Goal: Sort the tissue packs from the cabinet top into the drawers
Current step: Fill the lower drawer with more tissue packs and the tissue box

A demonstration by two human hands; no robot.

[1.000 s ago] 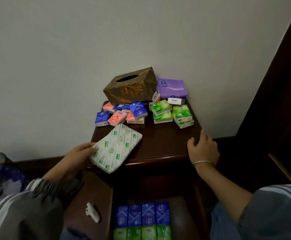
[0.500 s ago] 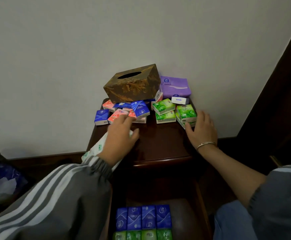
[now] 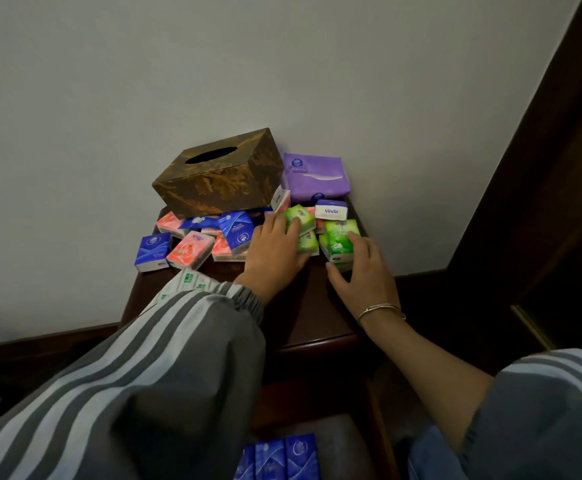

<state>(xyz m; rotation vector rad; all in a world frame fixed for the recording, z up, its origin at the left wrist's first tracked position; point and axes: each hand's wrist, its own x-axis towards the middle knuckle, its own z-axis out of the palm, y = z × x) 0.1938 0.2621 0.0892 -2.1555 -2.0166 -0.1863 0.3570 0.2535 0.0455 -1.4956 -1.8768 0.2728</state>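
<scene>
At the far left of the cabinet top [image 3: 303, 306] a blue pack [image 3: 152, 251] stood near the edge, just beside a pink pack [image 3: 189, 250]; in front of these a large white-and-green pack [image 3: 192, 282] lay flat, mostly hidden under the striped grey sleeve [image 3: 144, 375] of the left arm; behind them, against the wall, sat a brown tissue box [image 3: 218, 174] with more pink and blue packs jumbled at its foot, one tilted blue pack [image 3: 235, 230] leaning on the heap.

The left hand [image 3: 275, 251] reached across the middle of the top; its fingers [image 3: 293, 225] lay fairly straight and close together over the left green stack [image 3: 308, 242], pressing on the upper pack rather than curling round it, the thumb lying along the front of the lower one.

Just to the right stood the right green stack [image 3: 339, 237]; behind it a small white pack marked Vinda [image 3: 331, 210], and behind that a purple pack [image 3: 313, 174] against the wall.

The right hand [image 3: 362, 271], a thin bracelet [image 3: 381, 310] on its wrist, was clamped on the right green stack; the forefinger curled over the top pack and the thumb met the front lower corner.

Below, in the open drawer [image 3: 345, 441], a row of blue packs [image 3: 279, 457] stood side by side.
</scene>
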